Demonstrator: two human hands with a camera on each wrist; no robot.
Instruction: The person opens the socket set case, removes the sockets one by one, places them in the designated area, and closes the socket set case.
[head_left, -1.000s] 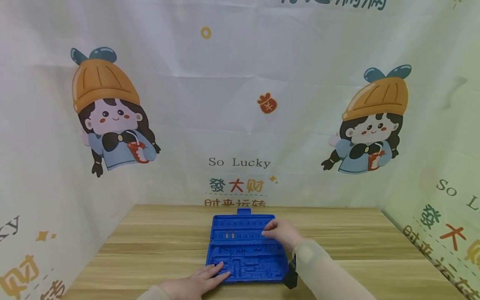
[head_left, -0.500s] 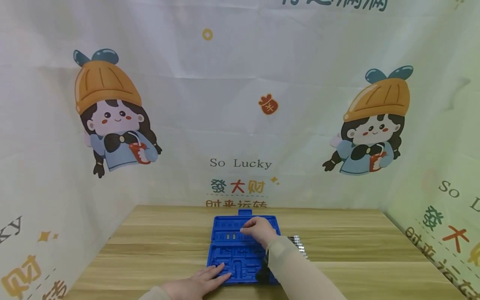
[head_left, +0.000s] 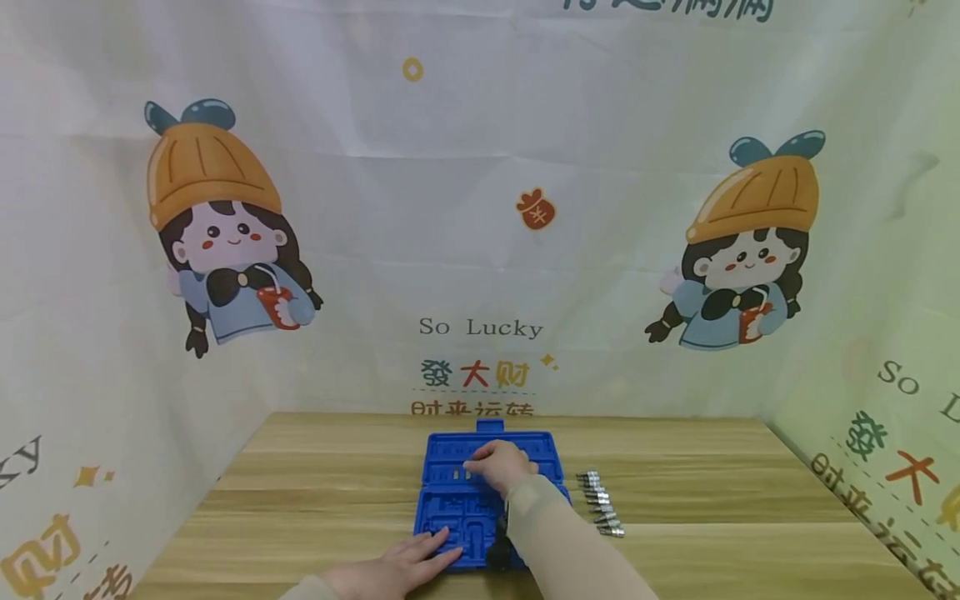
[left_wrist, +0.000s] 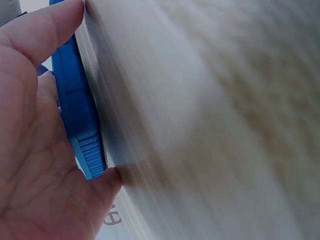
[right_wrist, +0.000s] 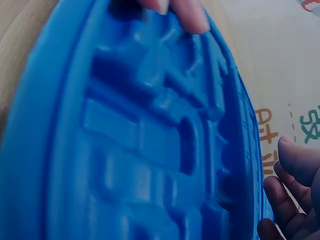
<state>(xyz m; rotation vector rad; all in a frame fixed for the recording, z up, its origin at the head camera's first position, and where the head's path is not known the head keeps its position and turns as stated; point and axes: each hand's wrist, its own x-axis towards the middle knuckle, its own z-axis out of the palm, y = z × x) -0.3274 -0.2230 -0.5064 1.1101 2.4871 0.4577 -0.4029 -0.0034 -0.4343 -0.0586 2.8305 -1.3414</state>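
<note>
A blue moulded tool case [head_left: 489,437] lies unfolded on the wooden table, its lid side away from me. Over the lid's lower row, thumb and fingertips of my right hand [head_left: 502,467] come together in a pinch; the small piece there is hidden by the fingers. Just left of the fingertips, two small metal bits [head_left: 456,475] stand in slots. My left hand [head_left: 408,560] rests with extended fingers on the case's near left corner; the left wrist view shows that palm [left_wrist: 40,145] beside the case's blue edge [left_wrist: 75,95]. In the right wrist view, my right fingers [right_wrist: 280,195] are curled beyond the tray.
To the right of the case, several silvery socket bits [head_left: 600,504] lie in a column on the table [head_left: 697,475]. A printed cloth [head_left: 480,250] hangs behind the table and along both sides. A black wrist device [head_left: 498,546] hangs over the case's near tray.
My right hand has moved left along the lid, from its right end to beside the two standing bits. The socket bits on the right have come out from behind the sleeve. The left hand stays put.
</note>
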